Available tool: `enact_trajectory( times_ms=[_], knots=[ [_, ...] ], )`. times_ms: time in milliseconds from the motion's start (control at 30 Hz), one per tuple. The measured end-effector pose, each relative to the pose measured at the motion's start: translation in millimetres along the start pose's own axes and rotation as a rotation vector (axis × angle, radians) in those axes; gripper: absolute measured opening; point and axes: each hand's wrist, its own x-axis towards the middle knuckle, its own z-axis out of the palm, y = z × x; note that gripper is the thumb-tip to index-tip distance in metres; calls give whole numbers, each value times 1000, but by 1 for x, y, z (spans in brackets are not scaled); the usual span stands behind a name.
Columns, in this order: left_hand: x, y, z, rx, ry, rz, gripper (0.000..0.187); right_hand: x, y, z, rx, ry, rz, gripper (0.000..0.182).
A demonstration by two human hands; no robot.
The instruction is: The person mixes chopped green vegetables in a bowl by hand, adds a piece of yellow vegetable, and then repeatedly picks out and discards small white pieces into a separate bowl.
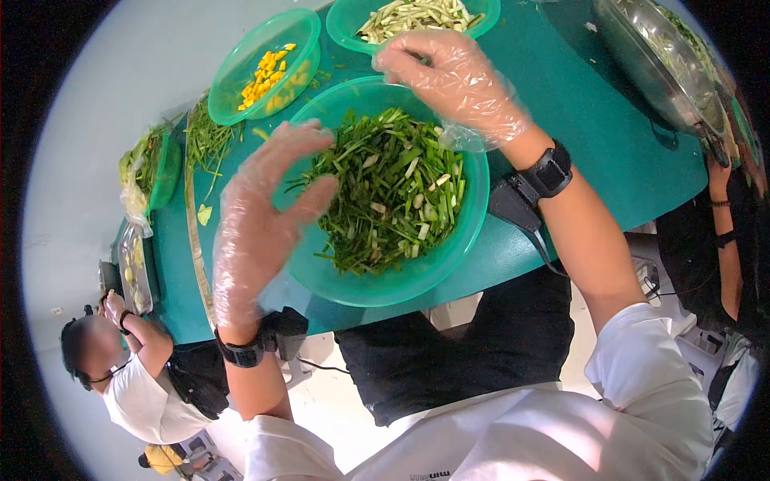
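Observation:
A green plastic bowl (pixel 468 248) in front of me holds chopped green leafy vegetables with pale stem pieces (pixel 393 192). My left hand (pixel 269 204), in a clear plastic glove, is open at the bowl's left side, its thumb and fingers apart and reaching over the rim. Over the far rim is my right hand (pixel 453 80), also gloved. Its fingers are curled together towards the thumb; whatever they may hold is hidden. Just beyond it stands a second green bowl (pixel 341 28) of pale cut strips (pixel 417 18).
Yellow chunks (pixel 269 76) lie in another green bowl (pixel 220 104) at the far left. Loose green stems (pixel 210 140) and a bagged leafy vegetable (pixel 140 172) are near the left edge. A large metal pan (pixel 670 72) stands right. Other people are at both sides (pixel 148 393).

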Motion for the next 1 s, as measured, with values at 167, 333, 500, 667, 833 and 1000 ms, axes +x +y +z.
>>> enact_trajectory(
  times_ms=[167,333,500,667,833,1000],
  knots=[
    [-3,24,10,173,-69,108,40,0,1,0,4,0,-21,31],
    [-8,33,21,244,-181,189,33,-1,-2,0,-8,4,16,30],
    [-9,36,25,263,-248,33,27,-1,-3,0,4,8,17,30],
    [-16,24,16,81,-130,-61,29,0,1,1,-21,9,-6,31],
    [-18,31,5,388,-56,-48,23,0,-1,1,14,23,-18,31],
    [-20,39,17,332,-184,64,23,0,-2,1,47,13,15,31]
  ],
)
